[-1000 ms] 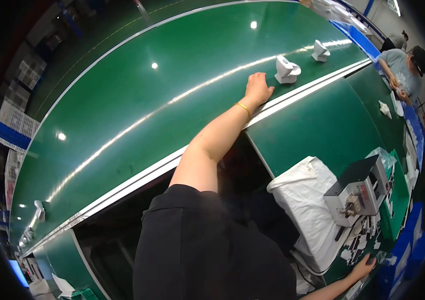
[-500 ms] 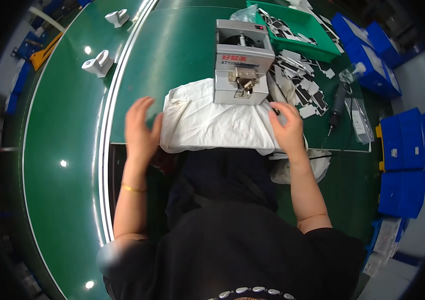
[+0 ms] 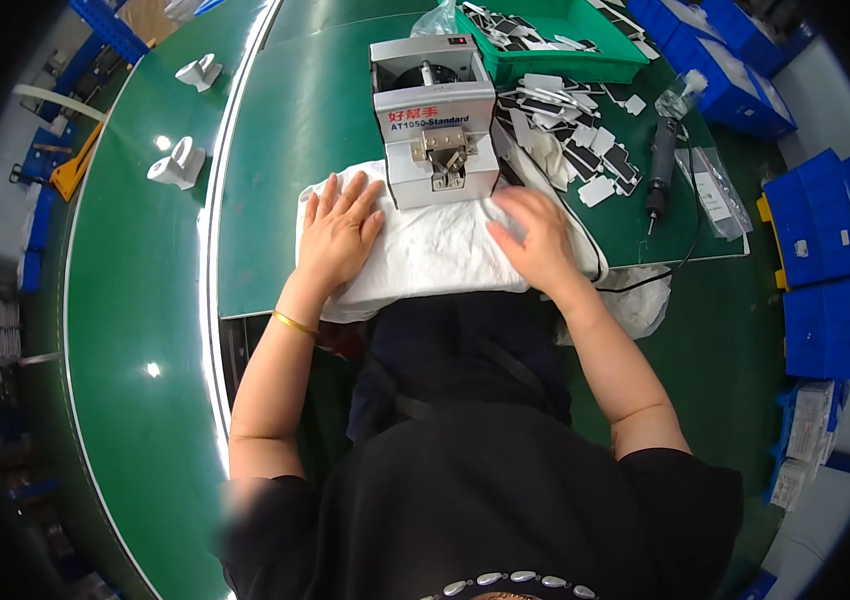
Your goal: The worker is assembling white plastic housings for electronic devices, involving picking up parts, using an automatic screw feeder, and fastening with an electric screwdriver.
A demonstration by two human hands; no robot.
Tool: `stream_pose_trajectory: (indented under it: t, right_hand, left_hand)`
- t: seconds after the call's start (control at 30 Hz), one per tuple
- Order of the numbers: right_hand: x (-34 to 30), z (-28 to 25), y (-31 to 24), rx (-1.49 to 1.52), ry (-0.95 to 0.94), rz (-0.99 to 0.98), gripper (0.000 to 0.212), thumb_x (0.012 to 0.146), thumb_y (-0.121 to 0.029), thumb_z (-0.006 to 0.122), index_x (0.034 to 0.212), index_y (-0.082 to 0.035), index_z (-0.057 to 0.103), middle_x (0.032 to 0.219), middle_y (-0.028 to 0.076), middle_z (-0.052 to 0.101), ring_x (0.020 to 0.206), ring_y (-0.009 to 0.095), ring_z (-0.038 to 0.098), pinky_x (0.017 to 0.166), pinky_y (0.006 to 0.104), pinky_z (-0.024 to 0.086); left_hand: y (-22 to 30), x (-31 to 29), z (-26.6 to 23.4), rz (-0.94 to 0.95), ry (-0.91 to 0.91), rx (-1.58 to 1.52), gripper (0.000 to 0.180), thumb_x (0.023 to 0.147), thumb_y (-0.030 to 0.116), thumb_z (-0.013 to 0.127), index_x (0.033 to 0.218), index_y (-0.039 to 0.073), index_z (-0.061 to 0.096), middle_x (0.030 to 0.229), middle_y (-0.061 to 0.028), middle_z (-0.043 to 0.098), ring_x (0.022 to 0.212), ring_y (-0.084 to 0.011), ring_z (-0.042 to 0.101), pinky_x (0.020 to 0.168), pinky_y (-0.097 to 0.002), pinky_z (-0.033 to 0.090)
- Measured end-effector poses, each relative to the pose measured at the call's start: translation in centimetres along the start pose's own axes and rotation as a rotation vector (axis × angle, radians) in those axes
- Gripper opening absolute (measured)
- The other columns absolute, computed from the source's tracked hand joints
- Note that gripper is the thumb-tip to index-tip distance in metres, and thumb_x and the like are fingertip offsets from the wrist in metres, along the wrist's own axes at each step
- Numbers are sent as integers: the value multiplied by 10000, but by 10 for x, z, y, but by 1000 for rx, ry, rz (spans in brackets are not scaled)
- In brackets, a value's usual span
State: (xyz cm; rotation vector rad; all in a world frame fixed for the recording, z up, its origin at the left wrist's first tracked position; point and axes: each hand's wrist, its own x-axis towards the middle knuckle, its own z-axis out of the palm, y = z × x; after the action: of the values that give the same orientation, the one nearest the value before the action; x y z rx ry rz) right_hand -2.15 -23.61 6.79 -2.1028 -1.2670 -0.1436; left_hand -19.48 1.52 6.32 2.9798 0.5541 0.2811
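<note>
A white cloth (image 3: 425, 250) lies over the front edge of the green table. On its far part stands a grey screw feeder machine (image 3: 442, 110) with a metal mechanism on its front. My left hand (image 3: 341, 232) rests flat on the cloth's left part, fingers spread, just left of the machine. My right hand (image 3: 537, 238) is over the cloth's right part, close to the machine's lower right corner. Its fingers are apart and slightly blurred, and nothing shows in them. Whether the right palm touches the cloth I cannot tell.
Right of the machine lie several loose black and white flat pieces (image 3: 585, 150), with a green bin (image 3: 555, 62) behind. An electric screwdriver (image 3: 661, 175) with a cable and a clear plastic bag (image 3: 717, 195) lie further right. Two white holders (image 3: 177, 163) stand across the left rail.
My left hand has moved right from beside the cloth and now lies flat on it. My right hand has shifted inward over the cloth. The view has turned slightly.
</note>
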Motion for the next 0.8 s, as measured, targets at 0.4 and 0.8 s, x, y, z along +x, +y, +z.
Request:
stream_pose_trajectory:
  t: [0.4, 0.8]
  right_hand:
    - [62, 53, -5, 215, 283, -45, 1024, 757, -290, 855, 1535, -45, 236, 1451, 252, 454, 1314, 397, 482, 1068, 430, 419]
    - [71, 59, -2, 160, 380, -63, 828, 742, -265, 860, 1417, -31, 441, 1361, 208, 537, 1212, 376, 560, 999, 423, 483]
  left_hand:
    - [-4, 30, 21, 46, 72, 55, 499, 1031, 400, 377, 1462, 170, 477, 1550, -28, 413, 1462, -234, 320, 1200, -479, 192]
    - [-15, 52, 13, 80, -25, 80, 529, 1014, 378, 406, 1459, 101, 474, 1574, -46, 373, 1484, -231, 274, 1212, -454, 168]
